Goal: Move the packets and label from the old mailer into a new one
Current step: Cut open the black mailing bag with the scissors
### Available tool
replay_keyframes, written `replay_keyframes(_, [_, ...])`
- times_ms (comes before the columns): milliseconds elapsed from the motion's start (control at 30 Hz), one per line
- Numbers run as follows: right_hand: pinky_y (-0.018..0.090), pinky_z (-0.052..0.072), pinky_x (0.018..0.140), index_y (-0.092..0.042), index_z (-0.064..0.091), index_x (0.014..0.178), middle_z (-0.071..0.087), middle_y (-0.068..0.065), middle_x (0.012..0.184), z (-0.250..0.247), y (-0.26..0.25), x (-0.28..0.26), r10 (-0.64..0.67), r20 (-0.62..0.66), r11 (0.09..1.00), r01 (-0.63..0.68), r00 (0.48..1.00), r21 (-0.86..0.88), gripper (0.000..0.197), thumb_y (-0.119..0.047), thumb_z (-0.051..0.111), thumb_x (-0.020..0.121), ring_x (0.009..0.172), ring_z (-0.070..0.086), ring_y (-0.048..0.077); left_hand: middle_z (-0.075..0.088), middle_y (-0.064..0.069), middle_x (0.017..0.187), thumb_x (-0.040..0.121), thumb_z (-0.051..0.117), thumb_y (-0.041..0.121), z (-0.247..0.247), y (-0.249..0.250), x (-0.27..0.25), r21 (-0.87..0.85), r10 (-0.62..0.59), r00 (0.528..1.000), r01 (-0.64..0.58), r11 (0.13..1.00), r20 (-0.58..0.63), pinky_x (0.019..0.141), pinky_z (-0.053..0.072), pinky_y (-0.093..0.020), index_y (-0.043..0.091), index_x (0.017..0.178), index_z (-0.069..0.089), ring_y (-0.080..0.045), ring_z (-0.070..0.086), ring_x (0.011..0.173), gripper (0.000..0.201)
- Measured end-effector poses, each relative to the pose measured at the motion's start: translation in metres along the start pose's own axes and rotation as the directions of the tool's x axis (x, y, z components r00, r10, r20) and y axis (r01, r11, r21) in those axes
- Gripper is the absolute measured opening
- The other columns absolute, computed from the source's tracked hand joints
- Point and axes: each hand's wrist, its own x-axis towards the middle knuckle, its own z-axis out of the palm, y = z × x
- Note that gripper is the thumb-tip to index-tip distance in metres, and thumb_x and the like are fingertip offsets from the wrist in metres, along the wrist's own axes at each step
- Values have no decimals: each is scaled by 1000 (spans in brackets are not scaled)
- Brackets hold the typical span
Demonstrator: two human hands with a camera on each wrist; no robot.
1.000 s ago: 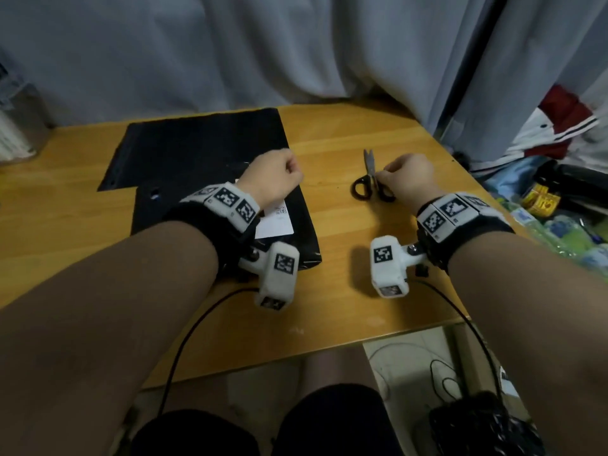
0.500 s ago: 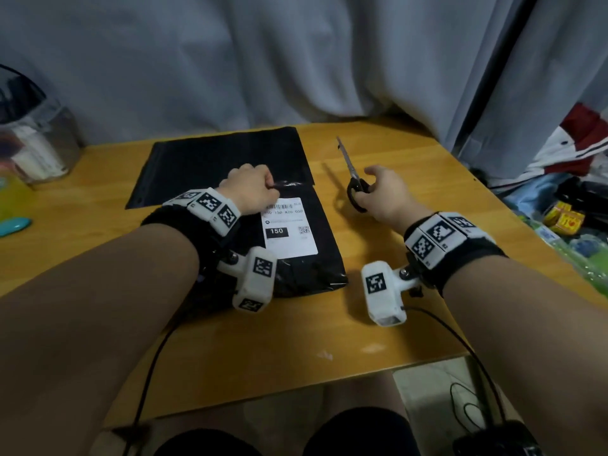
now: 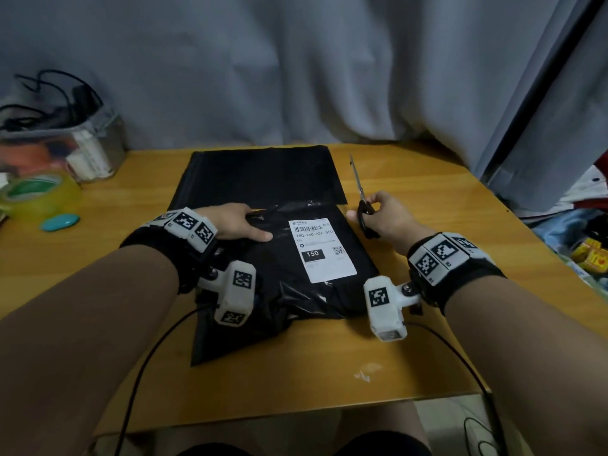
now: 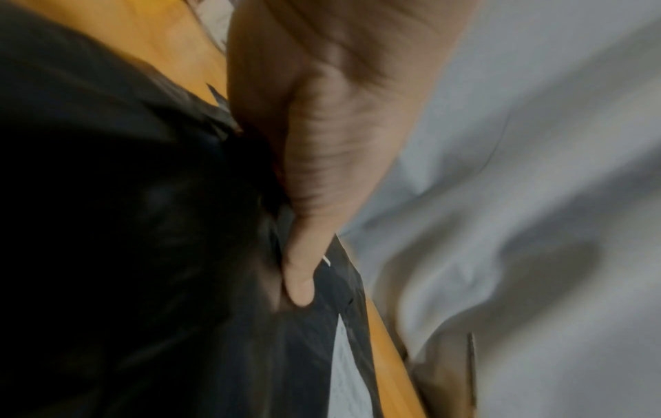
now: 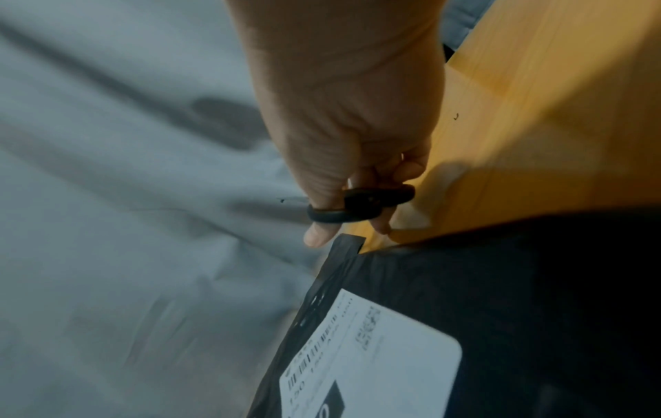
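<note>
The old black mailer point(image 3: 283, 291) lies crumpled mid-table with a white label point(image 3: 322, 251) on its top face. Behind it the new black mailer point(image 3: 260, 172) lies flat. My left hand point(image 3: 256, 225) grips the old mailer's upper left edge, thumb point(image 4: 300, 282) on top of the plastic and fingers hidden. My right hand point(image 3: 371, 215) holds black-handled scissors point(image 3: 357, 182) just right of the mailer's top corner, blades closed and pointing away. In the right wrist view, thumb and fingers go through the scissor loops point(image 5: 357, 209) above the label point(image 5: 372, 362). No packets show.
A clear box point(image 3: 82, 149) with cables, a yellow-green tape roll point(image 3: 36, 195) and a teal object point(image 3: 61, 222) sit at the table's point(image 3: 427, 340) left. A grey curtain point(image 3: 296, 77) hangs behind. Clutter point(image 3: 589, 258) lies beyond the right edge.
My right hand picked the scissors up off the table and raised the blades. My left hand slid off the label to the mailer's upper left edge, uncovering the label.
</note>
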Motion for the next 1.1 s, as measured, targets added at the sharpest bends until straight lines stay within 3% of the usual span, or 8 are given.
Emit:
replay_keyframes(133, [29,50,74,-17,49,102,59,-4,82,6,-1,-2,-24,37,996,20,999,90,38,-33,74,78,73,56,10,66,-3,102,63,68,54,4,-16,3,-76,102,959,-126,989,-266,99,44,-46,36,82,58,-30,57,107,29])
replay_keyframes(200, [28,49,74,-16,50,101,61,-3,83,8,-4,-4,-23,66,993,15,998,114,38,-34,75,78,73,57,10,67,2,98,62,63,57,2,-16,-3,-110,169,936,-211,971,-308,99,42,-50,39,81,56,-27,58,104,27])
replay_keyframes(300, [22,48,56,-15,50,100,62,1,79,10,-12,-12,-34,92,980,15,995,197,34,-28,73,80,61,60,9,64,12,85,79,65,34,-7,-5,-20,-142,274,885,-348,927,-376,100,39,-52,37,80,57,-20,62,95,8])
replay_keyframes(400, [16,47,42,-13,47,98,60,2,71,8,-26,-21,-77,35,936,61,996,346,27,-13,69,84,43,60,3,61,16,78,75,64,30,-24,2,-32,-102,367,817,-453,886,-444,101,38,-54,48,74,55,-15,59,89,20])
replay_keyframes(567, [13,46,44,-10,42,104,64,-6,52,-11,-61,-27,-182,-39,846,177,983,504,33,5,64,83,45,61,0,60,4,88,83,65,8,-72,25,-58,133,557,701,-563,816,-445,94,44,-41,20,92,57,-15,54,88,17])
replay_keyframes(633, [12,45,44,-8,41,109,63,-2,63,-19,-78,-33,-244,-54,816,235,968,528,36,3,65,84,46,60,-1,57,2,91,85,62,5,-93,36,-73,246,614,676,-566,787,-407,83,41,-28,10,101,57,-15,53,89,17])
replay_keyframes(900, [12,47,50,-9,41,109,61,0,76,-33,-120,-54,-360,-206,718,411,910,561,38,1,66,83,54,62,-2,55,4,100,87,58,4,-127,52,-111,493,628,738,-461,737,-248,78,35,-23,13,112,55,-14,51,92,27])
replay_keyframes(1100, [8,47,51,-9,52,110,64,0,77,-27,-120,-67,-389,-127,801,403,913,442,33,6,64,82,57,65,-4,60,-8,112,84,63,9,-116,43,-110,415,478,835,-347,841,-272,85,45,-32,16,128,47,-24,58,101,47])
